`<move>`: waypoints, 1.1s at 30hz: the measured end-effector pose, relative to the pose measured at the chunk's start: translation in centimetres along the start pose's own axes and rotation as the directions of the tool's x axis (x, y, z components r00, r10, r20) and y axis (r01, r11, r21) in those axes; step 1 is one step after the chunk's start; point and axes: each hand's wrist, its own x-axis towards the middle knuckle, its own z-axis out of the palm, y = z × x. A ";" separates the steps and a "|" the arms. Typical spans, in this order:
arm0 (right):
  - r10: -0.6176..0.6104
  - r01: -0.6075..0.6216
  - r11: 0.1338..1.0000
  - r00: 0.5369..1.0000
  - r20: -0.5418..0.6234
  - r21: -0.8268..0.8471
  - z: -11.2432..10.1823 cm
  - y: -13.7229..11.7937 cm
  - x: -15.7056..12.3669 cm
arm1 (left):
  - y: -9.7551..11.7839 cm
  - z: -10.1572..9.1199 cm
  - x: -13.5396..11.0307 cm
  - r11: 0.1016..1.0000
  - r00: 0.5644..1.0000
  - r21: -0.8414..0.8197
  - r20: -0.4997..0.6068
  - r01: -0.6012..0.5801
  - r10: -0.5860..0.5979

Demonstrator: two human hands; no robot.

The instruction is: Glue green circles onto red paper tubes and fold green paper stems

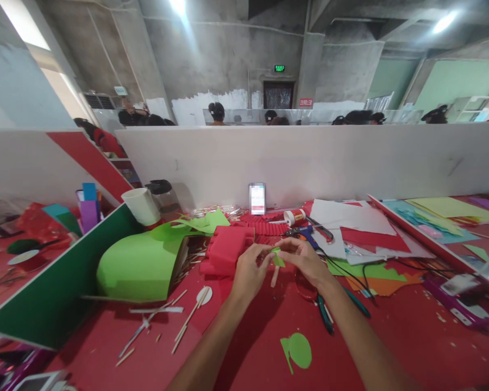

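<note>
The left hand [248, 271] and the right hand [305, 259] meet in the middle, just above the red table [391, 336]. The fingertips of both press together on a small green paper bit [277, 258], one hand on each side. It is tiny, so two pinches likely keep it from slipping. A thin wooden stick [274, 277] hangs down from the pinch, touching the paper bit. I cannot tell which fingers hold it. The paper bit is up off the table, likely so it is easy to see. Just behind the pinch lies a glue gun [305, 232], near enough to grab. A red paper block [228, 247] sits just left of the pinch. Scissors [325, 314] lie by the right wrist.
</note>
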 end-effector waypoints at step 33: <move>-0.143 0.138 0.965 0.990 -0.006 -0.223 -0.3 -0.1 0.0 | 0.7 -0.3 0.2 0.975 0.994 -0.196 0.058 0.107 -0.098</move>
